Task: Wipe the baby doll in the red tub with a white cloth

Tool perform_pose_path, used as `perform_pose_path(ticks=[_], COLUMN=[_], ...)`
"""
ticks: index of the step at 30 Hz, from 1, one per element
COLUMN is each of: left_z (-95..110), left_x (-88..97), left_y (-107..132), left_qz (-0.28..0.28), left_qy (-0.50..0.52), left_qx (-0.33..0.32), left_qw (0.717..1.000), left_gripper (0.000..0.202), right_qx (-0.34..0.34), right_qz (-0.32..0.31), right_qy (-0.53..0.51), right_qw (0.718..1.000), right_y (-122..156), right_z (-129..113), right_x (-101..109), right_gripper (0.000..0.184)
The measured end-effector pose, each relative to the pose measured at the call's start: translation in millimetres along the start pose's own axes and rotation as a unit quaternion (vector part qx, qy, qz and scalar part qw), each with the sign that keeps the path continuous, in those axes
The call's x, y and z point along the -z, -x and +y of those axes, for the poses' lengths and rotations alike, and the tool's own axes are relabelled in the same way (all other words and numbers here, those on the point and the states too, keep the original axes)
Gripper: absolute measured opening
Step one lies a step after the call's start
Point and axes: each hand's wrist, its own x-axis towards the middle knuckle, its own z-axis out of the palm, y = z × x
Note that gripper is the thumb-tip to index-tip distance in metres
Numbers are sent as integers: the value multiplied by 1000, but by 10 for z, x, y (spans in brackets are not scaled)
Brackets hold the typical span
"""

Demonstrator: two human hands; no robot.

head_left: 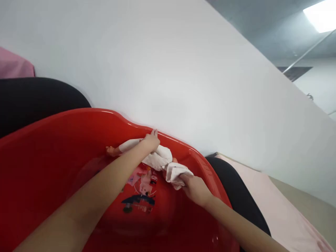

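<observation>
Tub (60, 136), red, sat by white wall (147, 70), ceiling lt. (321, 15) lit upper R, L hand (152, 140) lay over white-clad doll (163, 154), couldn't tell fingers' grip, R hand (196, 189) fingers pinched white cloth (174, 173).

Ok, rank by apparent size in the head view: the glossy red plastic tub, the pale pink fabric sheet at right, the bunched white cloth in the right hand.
1. Red tub
2. Pink sheet, partly cut off
3. White cloth
</observation>
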Motion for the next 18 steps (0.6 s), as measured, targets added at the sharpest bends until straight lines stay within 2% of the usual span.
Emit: perform_pose_path(ticks=[4, 9, 14, 18], left_z=[11, 80, 178, 246], left_x=[-82, -286, -492, -707], left_y=[159, 546, 935, 1160], left_qz=[11, 47, 62, 73], left_qy=[-23, -31, -46, -70], left_qx=[2, 10, 3, -2], left_qw=[1000, 998, 997, 995], left_gripper=[47, 35, 36, 39], right_qx=[8, 35, 99, 142], right_qz=[31, 35, 35, 54], right_qy=[-151, -282, -377, -384], right_qw=[988, 958, 920, 911], right_y=[270, 483, 578, 606], right_z=[-101, -181, -202, -228], right_x=[-172, -319, -420, -438], right_gripper=[24, 12, 24, 29])
